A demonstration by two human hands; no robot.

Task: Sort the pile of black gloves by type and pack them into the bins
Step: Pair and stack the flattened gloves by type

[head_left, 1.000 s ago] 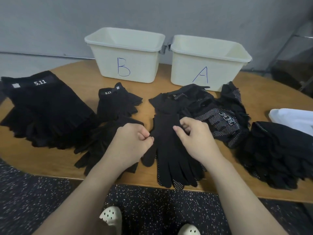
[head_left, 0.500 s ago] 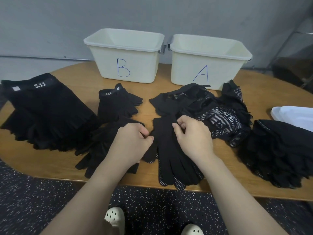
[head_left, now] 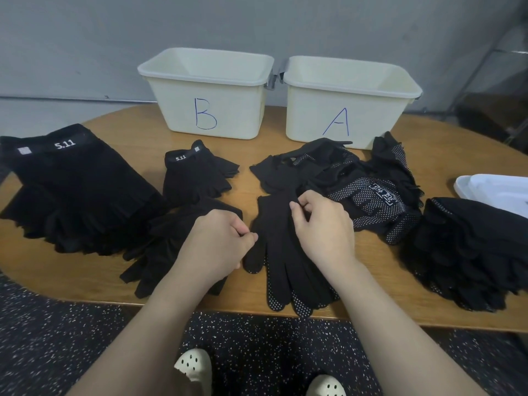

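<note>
The right hand (head_left: 323, 224) is curled, with thumb and fingertips pinching the cuff end of a dotted black glove (head_left: 283, 252) at the centre of the wooden surface (head_left: 445, 315). This glove lies flat, fingers pointing toward 6 o'clock and reaching the near edge of the surface; white grip dots show along its fingertips. The left hand (head_left: 220, 247) is curled at the glove's 9 o'clock side, thumb and forefinger pressed together at the glove's edge; whether cloth is caught between them cannot be told.

Under the left hand, at 9 o'clock of the dotted glove, lies a plain full-finger glove pair (head_left: 174, 252). At 11 o'clock of the left hand sits a small fingerless glove stack (head_left: 197, 175) with "5.11" on the cuff. Further toward 9 o'clock, near the surface edge, is a large fingerless glove stack (head_left: 77, 192) with the same marking.

At 1 o'clock of the right hand lies the unsorted pile (head_left: 357, 178) of dotted gloves. At 3 o'clock is a stack of dotted gloves (head_left: 471, 252), and beyond it a white object (head_left: 494, 192) at the frame edge.

At 12 o'clock, against the wall, stand two cream bins side by side: bin B (head_left: 208, 92) and bin A (head_left: 348, 101). No gloves are visible above either rim.
</note>
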